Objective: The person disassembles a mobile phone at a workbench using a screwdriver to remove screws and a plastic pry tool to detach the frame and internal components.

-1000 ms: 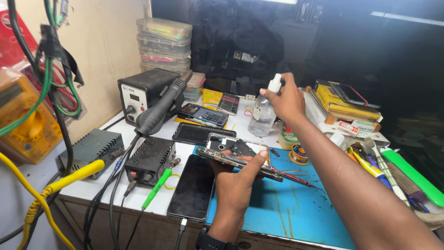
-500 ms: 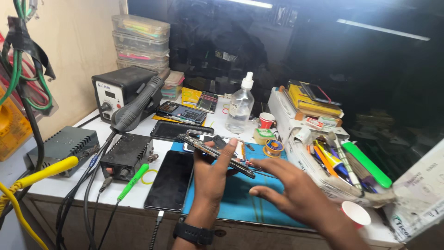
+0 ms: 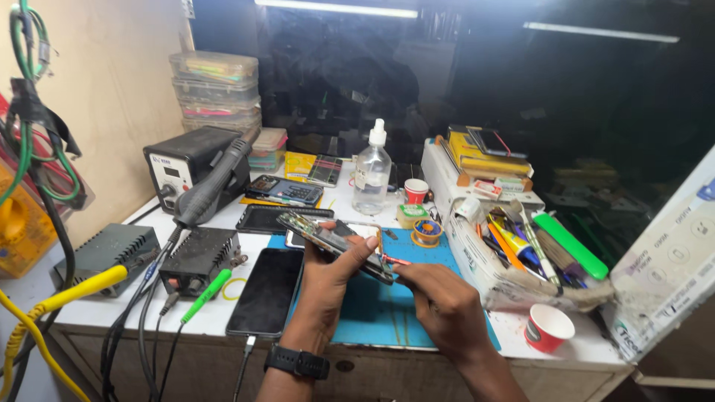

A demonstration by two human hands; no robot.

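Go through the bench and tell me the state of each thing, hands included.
Left hand: grips the opened phone, holding it tilted above the mat.
Opened phone: back off, insides showing.
Right hand: pinches a thin red-tipped tool against the phone's end.
Black phone: flat, screen dark, cable plugged in.
Clear bottle: upright, capped.
Red paper cup: upright, open.
Blue mat: flat on the bench.
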